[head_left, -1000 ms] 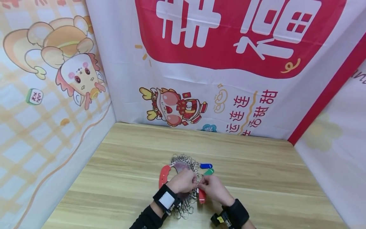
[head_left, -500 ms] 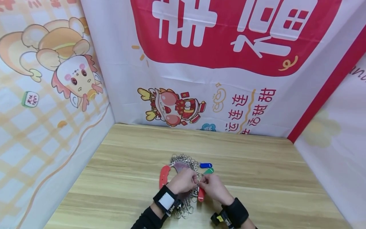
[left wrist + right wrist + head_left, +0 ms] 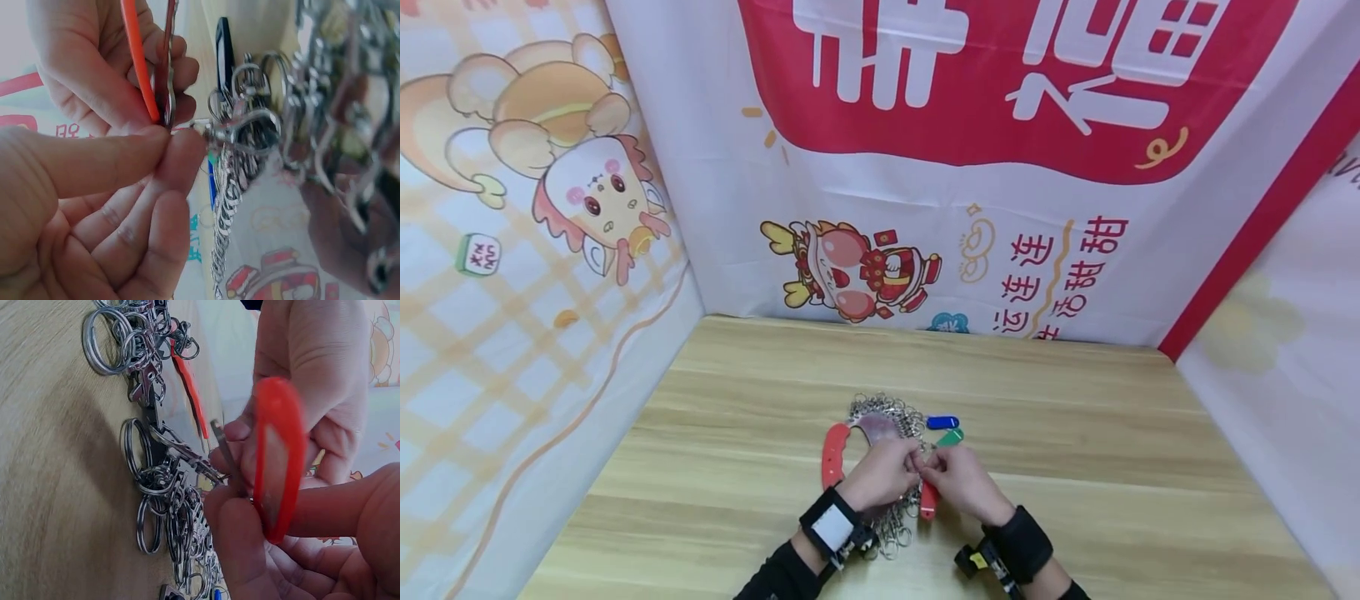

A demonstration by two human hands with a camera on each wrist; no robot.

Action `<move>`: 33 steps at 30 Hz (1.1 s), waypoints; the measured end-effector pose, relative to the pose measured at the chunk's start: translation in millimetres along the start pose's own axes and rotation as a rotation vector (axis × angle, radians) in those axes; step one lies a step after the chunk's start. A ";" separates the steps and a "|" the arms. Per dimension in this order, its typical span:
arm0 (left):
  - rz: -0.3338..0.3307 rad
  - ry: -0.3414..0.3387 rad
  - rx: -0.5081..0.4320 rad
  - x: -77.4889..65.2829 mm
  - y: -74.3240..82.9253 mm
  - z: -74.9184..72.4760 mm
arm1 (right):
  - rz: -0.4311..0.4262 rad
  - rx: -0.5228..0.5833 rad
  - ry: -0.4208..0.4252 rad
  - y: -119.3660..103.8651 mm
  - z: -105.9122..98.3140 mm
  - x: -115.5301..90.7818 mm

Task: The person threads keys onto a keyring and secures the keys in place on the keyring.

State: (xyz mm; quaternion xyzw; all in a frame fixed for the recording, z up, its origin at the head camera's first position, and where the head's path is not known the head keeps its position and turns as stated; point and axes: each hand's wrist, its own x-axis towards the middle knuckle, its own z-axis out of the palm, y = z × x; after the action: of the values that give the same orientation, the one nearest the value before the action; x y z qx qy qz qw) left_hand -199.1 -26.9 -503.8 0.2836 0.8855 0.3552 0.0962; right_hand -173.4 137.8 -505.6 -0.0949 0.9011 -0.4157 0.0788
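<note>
A purplish plate (image 3: 876, 427) with a curved red handle (image 3: 832, 454) lies under my left arm, fringed by many metal swivel clasps and split rings (image 3: 156, 481). My left hand (image 3: 883, 473) pinches the end of one swivel clasp (image 3: 234, 132) between thumb and index finger. Meeting it fingertip to fingertip, my right hand (image 3: 964, 483) pinches a red key tag (image 3: 278, 456) beside a thin silver key (image 3: 169, 62). The join between clasp and tag is hidden by the fingertips. In the head view the tag hangs below the right fingers.
A blue key tag (image 3: 943, 422) and a green key tag (image 3: 951, 437) lie on the wooden table (image 3: 1075, 417) just beyond my right hand. Printed cloth walls (image 3: 880, 183) stand at the back and sides. Both wrists wear black camera straps (image 3: 1018, 546).
The head view has tilted slightly. My fingertips have come closer together and now overlap in the head view; the red tag has shifted only a little. The plate, blue tag and green tag stay in place.
</note>
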 end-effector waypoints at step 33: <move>-0.047 -0.141 -0.128 -5.2 -3.6 -11.3 | -0.213 -0.080 -0.087 2.1 -8.4 0.6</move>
State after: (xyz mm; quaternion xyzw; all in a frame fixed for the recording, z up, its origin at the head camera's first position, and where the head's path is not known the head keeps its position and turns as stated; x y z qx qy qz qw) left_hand -200.5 -38.4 -498.2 0.2802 0.8586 0.3876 0.1845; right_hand -176.0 145.1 -501.9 -0.2108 0.8976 -0.3809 0.0692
